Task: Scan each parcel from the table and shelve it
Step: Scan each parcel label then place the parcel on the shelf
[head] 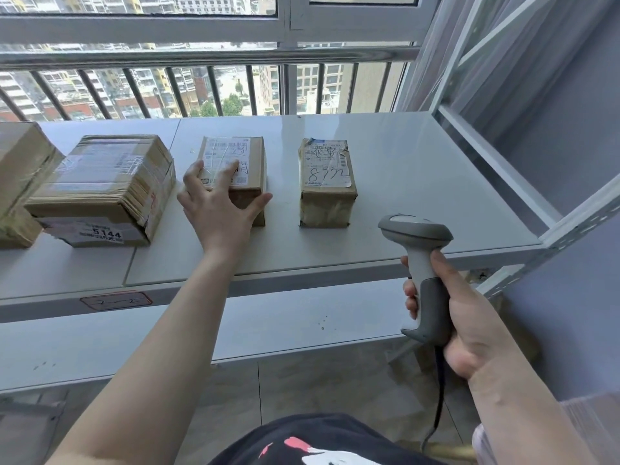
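My left hand (219, 204) lies spread over the middle parcel (235, 172). The fingers (231, 169) rest across its top label, the thumb (261, 201) reaches round the near right edge, and the little finger is down the left side. The fingers are bent over the box in a loose grasp that is not yet tight, and the parcel sits flat on the table (419, 182).

My right hand (469, 317) is clenched round the handle of the barcode scanner (419, 263). The scanner is upright off the table's near edge, head tipped forward toward the boxes, with its cord (437, 397) hanging below. I cannot tell whether a finger is on the trigger.

Step in hand, as I judge it: picking the next parcel to scan. The next move calls for firming the grip, then lifting or tilting the box so its label faces the scanner head. My fingers cover part of the label now, so they must clear the barcode first.

Outward: a second small parcel (327, 182), marked with handwritten digits, stands to the right, well apart from the first. A larger taped box (107, 189) with a "5144" sticker lies just left of my hand, and another carton (20, 182) sits at the far left edge. The white shelf frame (503, 169) rises at the table's right end. Shelving comes after the scan.
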### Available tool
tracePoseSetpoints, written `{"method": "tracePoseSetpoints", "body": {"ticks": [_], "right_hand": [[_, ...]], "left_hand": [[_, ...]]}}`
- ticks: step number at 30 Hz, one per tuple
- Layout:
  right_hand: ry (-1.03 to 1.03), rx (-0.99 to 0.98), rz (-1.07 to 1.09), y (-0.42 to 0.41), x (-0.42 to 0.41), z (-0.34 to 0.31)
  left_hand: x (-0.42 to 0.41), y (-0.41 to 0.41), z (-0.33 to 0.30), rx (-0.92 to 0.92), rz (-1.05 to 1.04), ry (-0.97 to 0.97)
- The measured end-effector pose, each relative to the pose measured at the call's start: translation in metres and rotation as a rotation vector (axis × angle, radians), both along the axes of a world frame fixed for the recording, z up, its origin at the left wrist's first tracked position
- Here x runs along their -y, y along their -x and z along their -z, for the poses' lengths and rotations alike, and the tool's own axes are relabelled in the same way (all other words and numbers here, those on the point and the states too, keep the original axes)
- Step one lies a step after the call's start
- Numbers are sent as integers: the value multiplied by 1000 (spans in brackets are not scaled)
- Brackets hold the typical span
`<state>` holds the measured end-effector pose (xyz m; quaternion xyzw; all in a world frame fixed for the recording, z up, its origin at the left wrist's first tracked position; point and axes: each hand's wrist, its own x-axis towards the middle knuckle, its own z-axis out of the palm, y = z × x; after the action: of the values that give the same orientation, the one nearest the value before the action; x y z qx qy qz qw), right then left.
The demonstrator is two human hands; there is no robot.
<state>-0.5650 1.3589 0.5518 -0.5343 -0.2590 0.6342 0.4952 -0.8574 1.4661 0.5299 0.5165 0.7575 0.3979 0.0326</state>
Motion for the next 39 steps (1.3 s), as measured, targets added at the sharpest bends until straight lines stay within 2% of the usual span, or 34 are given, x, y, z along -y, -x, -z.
{"method": "tracePoseSetpoints", "body": {"ticks": [4, 8, 12, 18, 22, 27, 33, 39], "right_hand": [[-2, 5, -1, 0, 2, 0], [6, 17, 9, -2, 5, 2], [23, 19, 25, -6, 14, 1], [96, 24, 165, -29, 51, 2], [201, 20, 336, -58, 93, 4], [238, -42, 580, -94, 164, 6], [283, -34, 812, -133, 268, 5], [332, -52, 970, -167, 389, 7]], "left_hand": [[1, 1, 3, -64, -35, 6], [11, -13, -1, -92, 6, -142], [22, -52, -8, -49, 232, -310], [40, -130, -8, 164, 562, -301], [59, -181, 5, 328, 792, -183], [98, -254, 19, 459, 1038, 98], [168, -343, 46, 417, 1271, 367], [281, -416, 63, 357, 1436, 585]]}}
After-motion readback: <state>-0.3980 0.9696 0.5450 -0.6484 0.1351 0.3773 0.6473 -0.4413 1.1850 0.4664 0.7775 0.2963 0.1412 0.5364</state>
